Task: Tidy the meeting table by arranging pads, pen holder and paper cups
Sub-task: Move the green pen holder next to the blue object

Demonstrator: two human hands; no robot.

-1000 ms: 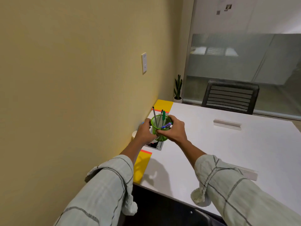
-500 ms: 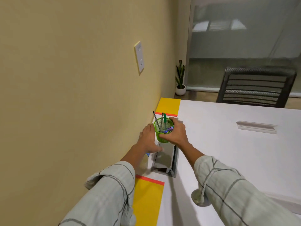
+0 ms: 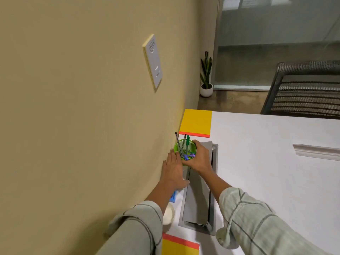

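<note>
Since the earlier frame the holder (image 3: 184,149) has gone from being held up in both hands to sitting low by the wall, and the left hand (image 3: 173,173) has let go of it. Only the right hand (image 3: 197,159) grips it now, fingers wrapped round the side away from the wall, thumb near the rim. Left hand lies flat and loose next to that grip on the wall side, holding nothing as far as I can see. Can't tell if the holder's base is actually down on the table (image 3: 266,181) yet, the hands hide it.

Progress-wise, I'd say we're somewhere in the middle. One yellow pad (image 3: 196,122) sits squared up just beyond the grip, at the far corner against the wall. Another pad (image 3: 179,245) is back near the person's elbows, cut off by the frame edge. A cup (image 3: 168,215) peeks out under the left forearm, behind the grip, tight to the wall. The grey cable tray (image 3: 198,196) runs back from under the right hand.

Still to do, I reckon: release the holder, then sort the cup and that near pad.
</note>
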